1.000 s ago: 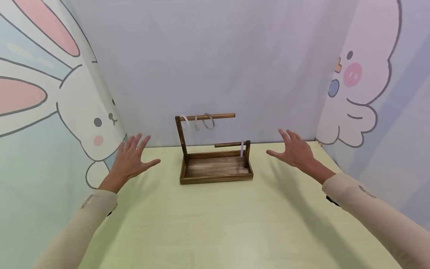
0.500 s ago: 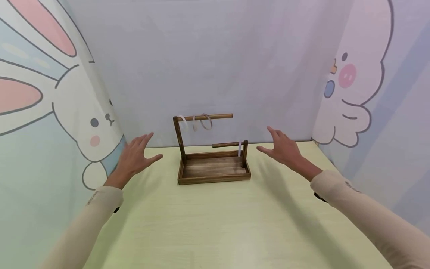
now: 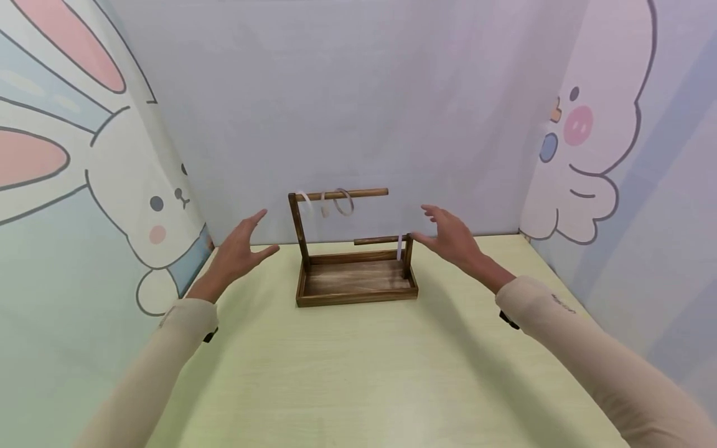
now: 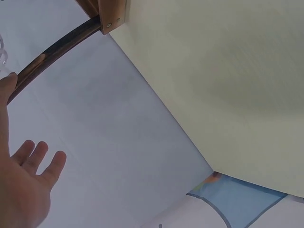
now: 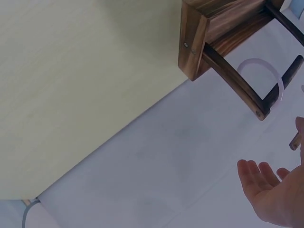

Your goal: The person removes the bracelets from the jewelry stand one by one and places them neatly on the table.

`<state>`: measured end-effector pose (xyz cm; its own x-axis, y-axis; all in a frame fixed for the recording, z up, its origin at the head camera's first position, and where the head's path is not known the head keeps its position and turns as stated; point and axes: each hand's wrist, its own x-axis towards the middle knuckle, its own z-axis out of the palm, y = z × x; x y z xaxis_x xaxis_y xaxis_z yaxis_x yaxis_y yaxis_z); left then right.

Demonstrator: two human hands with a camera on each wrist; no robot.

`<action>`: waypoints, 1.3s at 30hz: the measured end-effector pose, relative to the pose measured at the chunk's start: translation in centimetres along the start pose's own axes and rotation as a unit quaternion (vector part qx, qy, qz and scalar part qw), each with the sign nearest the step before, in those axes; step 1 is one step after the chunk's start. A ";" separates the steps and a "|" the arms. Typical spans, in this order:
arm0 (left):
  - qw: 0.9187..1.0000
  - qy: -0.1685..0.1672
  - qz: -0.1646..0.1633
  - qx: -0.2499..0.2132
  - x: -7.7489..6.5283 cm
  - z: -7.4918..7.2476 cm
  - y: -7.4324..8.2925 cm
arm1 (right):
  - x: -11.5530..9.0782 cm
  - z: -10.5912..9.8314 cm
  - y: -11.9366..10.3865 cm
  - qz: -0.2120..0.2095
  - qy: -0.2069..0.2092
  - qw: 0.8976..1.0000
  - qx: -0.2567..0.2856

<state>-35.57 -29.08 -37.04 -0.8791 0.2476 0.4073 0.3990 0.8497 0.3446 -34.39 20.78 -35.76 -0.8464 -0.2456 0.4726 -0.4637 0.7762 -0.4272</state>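
A dark wooden stand [image 3: 356,300] with a shallow tray base sits on the table. From its long upper bar [image 3: 371,193] hang a white bangle [image 3: 307,200], a pale ring [image 3: 325,211] with a thicker lower part, and a grey-brown bangle [image 3: 351,200]. A pale lilac bangle [image 5: 259,61] hangs on the short lower bar [image 3: 374,241]. My left hand [image 3: 235,254] is raised left of the stand, fingers and thumb spread, holding nothing. My right hand [image 3: 455,241], likewise spread and holding nothing, is at the right; its thumb tip overlaps the short post's top in the head view.
The pale yellow table [image 3: 358,373] meets a plain light wall [image 3: 358,99] just behind the stand. Side panels carry a cartoon rabbit [image 3: 134,186] on the left and a white cartoon animal [image 3: 602,143] on the right.
Both hands have moved inward toward the stand, the right hand farther, to beside the short post. The head view has shifted slightly. The bangles hang as before.
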 end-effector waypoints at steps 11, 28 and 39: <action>0.997 0.021 0.025 -0.077 2.5 0.9 1.4 | 1.4 1.8 -2.0 -0.017 0.003 0.999 0.035; 0.986 0.028 0.040 -0.161 4.7 1.5 2.7 | 3.7 4.7 -5.6 -0.047 -0.020 0.997 0.056; 0.977 0.039 0.043 -0.203 5.6 1.9 3.0 | 5.5 6.3 -7.1 -0.032 -0.007 0.995 0.097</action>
<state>-39.78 -24.27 -35.33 -0.8211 0.2602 0.5081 0.5556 0.5685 0.6068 -37.39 10.23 -35.03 -0.8159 -0.3006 0.4939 -0.5582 0.6321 -0.5374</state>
